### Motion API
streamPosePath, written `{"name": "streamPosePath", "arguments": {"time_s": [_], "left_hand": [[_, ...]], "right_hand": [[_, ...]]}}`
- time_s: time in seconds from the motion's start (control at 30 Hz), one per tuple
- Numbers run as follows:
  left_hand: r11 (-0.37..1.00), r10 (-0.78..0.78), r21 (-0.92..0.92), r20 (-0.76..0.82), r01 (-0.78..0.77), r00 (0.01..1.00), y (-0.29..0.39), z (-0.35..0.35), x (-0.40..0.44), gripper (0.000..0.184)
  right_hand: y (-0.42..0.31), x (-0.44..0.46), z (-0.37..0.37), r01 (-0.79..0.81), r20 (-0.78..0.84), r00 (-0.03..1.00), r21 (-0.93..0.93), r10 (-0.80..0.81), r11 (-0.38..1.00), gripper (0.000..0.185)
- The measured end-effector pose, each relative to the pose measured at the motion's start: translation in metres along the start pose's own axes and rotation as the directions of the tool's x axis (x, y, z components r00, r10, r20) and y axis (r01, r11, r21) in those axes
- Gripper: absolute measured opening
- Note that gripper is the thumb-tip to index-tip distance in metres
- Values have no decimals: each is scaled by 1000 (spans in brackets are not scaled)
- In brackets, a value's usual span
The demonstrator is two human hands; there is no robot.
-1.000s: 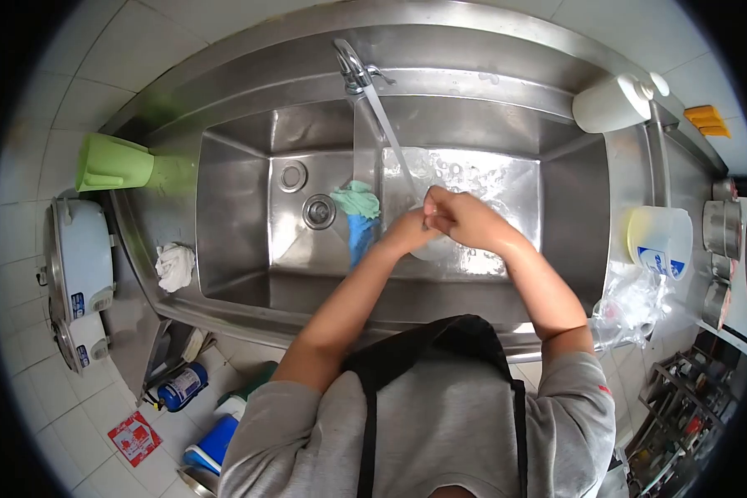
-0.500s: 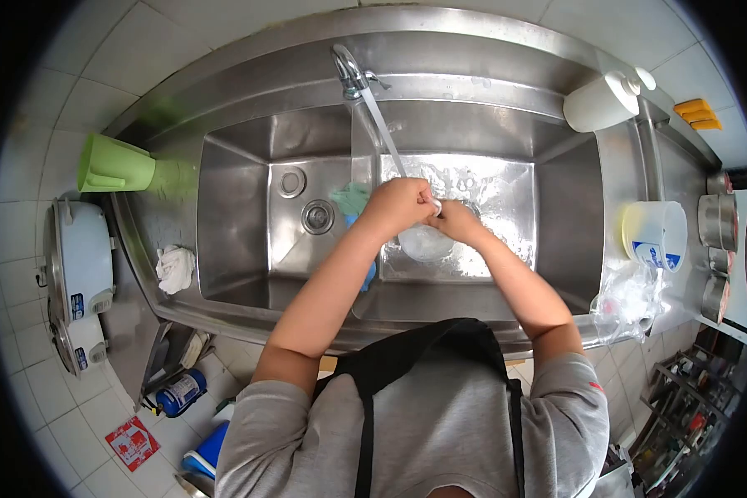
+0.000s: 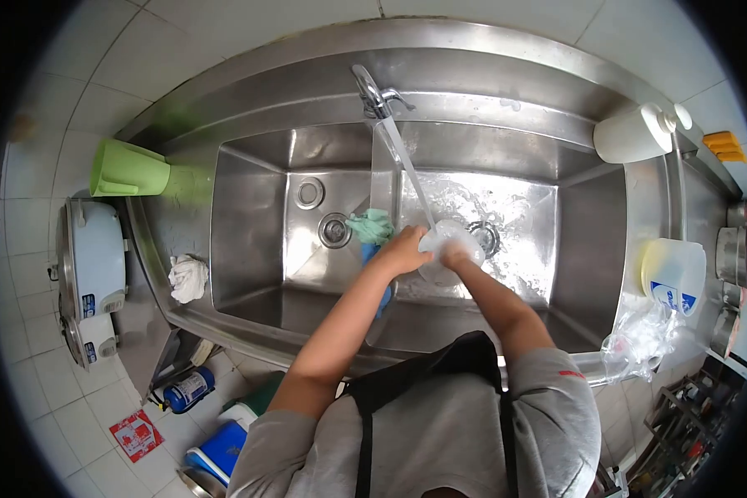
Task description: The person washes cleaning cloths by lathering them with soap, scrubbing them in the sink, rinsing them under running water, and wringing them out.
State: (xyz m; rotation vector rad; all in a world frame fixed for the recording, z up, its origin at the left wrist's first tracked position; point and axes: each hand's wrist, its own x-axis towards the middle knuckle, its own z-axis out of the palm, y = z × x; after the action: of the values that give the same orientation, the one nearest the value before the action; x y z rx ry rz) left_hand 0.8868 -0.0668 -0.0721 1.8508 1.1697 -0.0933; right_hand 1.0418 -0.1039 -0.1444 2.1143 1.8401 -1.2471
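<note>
In the right basin, under the running water, my left hand (image 3: 407, 251) grips the near-left rim of a translucent round bowl (image 3: 466, 236). My right hand (image 3: 454, 252) reaches into that bowl; its fingers are smeared by motion and whatever they hold cannot be made out. A stream falls from the chrome faucet (image 3: 372, 90) and lands beside my left hand at the bowl. To the left, a green cloth (image 3: 371, 225) and a blue cloth (image 3: 370, 252) drape over the divider between the basins.
A green jug (image 3: 129, 169) and a white rag (image 3: 188, 278) lie left of the sink. On the right stand a white pump bottle (image 3: 632, 135), a translucent tub (image 3: 674, 270) and a clear plastic bag (image 3: 639, 340). The steel divider (image 3: 383, 178) separates the basins.
My hands were close together above the bowl, fingers meeting at something whitish. Now they are lower and apart, the right one inside the bowl. The view has shifted slightly.
</note>
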Motion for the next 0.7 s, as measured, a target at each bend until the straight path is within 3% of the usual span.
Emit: {"name": "streamPosePath", "arguments": {"time_s": [0.07, 0.1, 0.17, 0.23, 0.27, 0.3, 0.37, 0.4, 0.53, 0.57, 0.6, 0.7], "left_hand": [[997, 71, 37, -103, -67, 992, -11, 22, 5, 63], [994, 80, -69, -69, -84, 994, -6, 28, 4, 68], [955, 111, -277, -10, -109, 994, 10, 37, 4, 78], [854, 299, -451, 18, -259, 954, 35, 26, 0, 77], [781, 394, -535, 22, -322, 919, 47, 26, -1, 77], [713, 345, -648, -6, -266, 939, 54, 30, 0, 63], [741, 291, -633, -2, -227, 957, 61, 34, 3, 54], [755, 262, -623, 2, -204, 965, 63, 35, 2, 50], [844, 299, -447, -65, -295, 952, 58, 39, -1, 50], [867, 259, -430, -46, -253, 965, 55, 40, -2, 50], [887, 218, -412, -26, -209, 976, 51, 40, -3, 49], [970, 101, -224, 29, -92, 995, 38, 45, -1, 45]], "right_hand": [[36, 24, 36, 7, -48, 999, 148, 1, 989, 32], [31, 7, 9, 168, -136, 980, 175, -145, 970, 26], [-16, -63, -80, 257, -143, 962, 204, -231, 944, 25], [-55, -122, -147, 247, -82, 969, 292, -233, 924, 27], [-70, -146, -172, 284, -135, 956, 215, -260, 935, 24], [-80, -170, -192, 359, -190, 931, 315, -312, 878, 24], [-114, -221, -240, 376, -217, 924, 374, -315, 847, 24], [-121, -238, -259, 358, -243, 926, 312, -290, 880, 25], [-157, -302, -310, 528, -556, 788, 392, -263, 754, 27], [-158, -315, -328, 554, -621, 744, 365, -247, 748, 28], [-143, -322, -344, 660, -715, 633, 299, -296, 689, 29], [-141, -337, -376, 878, -895, 188, -32, -405, 478, 22]]}}
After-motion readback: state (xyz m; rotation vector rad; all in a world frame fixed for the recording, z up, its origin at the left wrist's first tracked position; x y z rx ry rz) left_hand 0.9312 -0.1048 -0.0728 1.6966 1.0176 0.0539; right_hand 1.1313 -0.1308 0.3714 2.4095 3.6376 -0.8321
